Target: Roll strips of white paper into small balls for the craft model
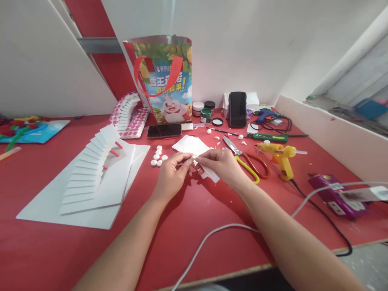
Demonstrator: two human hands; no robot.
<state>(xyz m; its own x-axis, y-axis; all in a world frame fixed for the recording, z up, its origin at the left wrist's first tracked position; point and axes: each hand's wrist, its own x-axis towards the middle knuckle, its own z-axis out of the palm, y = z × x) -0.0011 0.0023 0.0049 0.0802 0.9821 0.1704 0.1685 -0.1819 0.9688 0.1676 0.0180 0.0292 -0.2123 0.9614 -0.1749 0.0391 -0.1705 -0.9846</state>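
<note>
My left hand (172, 174) and my right hand (220, 165) meet over the middle of the table, thumbs and fingers pinched together. Between their fingertips is a small white piece (194, 158), mostly covered, so its exact kind is unclear. Beneath and behind the hands lie white paper sheets (190, 143). Just left of my left hand, several small round white rolled pieces (157, 156) sit in a cluster. To the right of my right hand rest scissors (238, 150) with one yellow and one red handle, blades apart.
A stepped white paper model (87, 169) stands on white boards (91, 220) at left. A yellow glue gun (281, 157) and purple power strip (336, 198) are at right; a white cable (209, 234) crosses the front. Behind are a shopping bag (169, 81), phone (164, 130) and paint jars (206, 115).
</note>
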